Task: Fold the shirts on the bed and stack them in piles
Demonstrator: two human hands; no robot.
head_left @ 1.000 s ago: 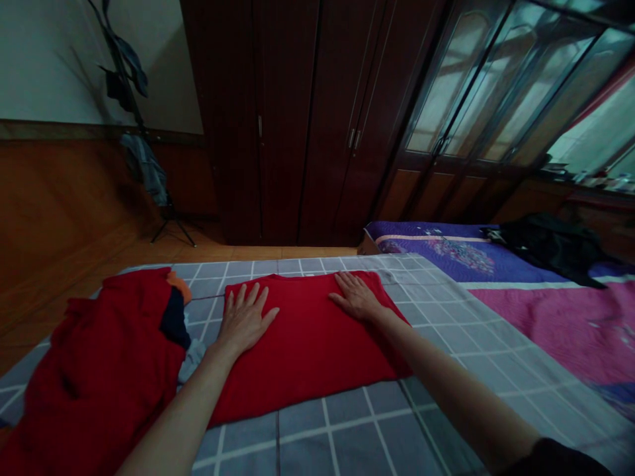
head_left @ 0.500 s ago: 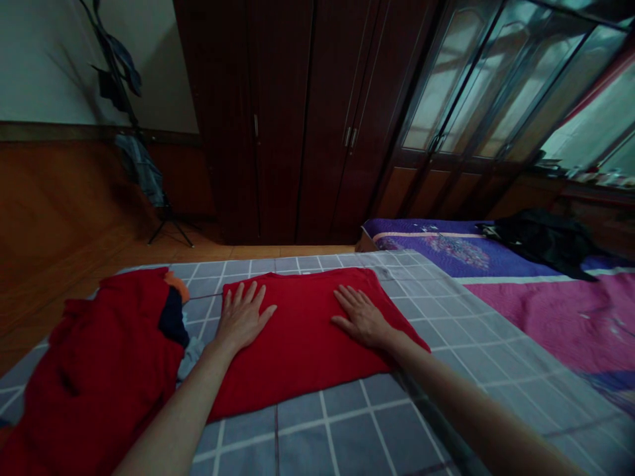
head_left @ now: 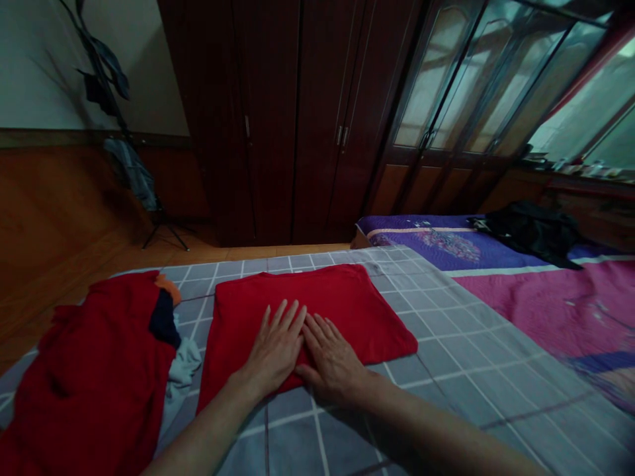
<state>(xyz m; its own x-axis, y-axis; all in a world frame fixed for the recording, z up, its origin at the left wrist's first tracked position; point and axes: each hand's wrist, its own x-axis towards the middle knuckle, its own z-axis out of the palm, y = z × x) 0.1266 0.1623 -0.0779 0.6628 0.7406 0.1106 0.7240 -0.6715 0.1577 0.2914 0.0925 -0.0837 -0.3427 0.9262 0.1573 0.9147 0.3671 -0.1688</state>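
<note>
Red garment [head_left: 367,317] lies flat on checked sheet [head_left: 461,357], beneath my left grip [head_left: 276,345] and right grip [head_left: 333,360]: side by side, palms down, fingers unclenched. Left of both, clothes heap [head_left: 94,370]; beyond, wardrobe [head_left: 272,132], doors closed, contents hidden.

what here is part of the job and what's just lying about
Part of the job:
red cloth, flat under the left hand and right hand
grey sheet beneath it
perhaps the clothes pile to its left, untouched

Just about:
black bundle on the bedspread
stand at back left

No readable text, no legible labels, brands, numbers or signs
</note>
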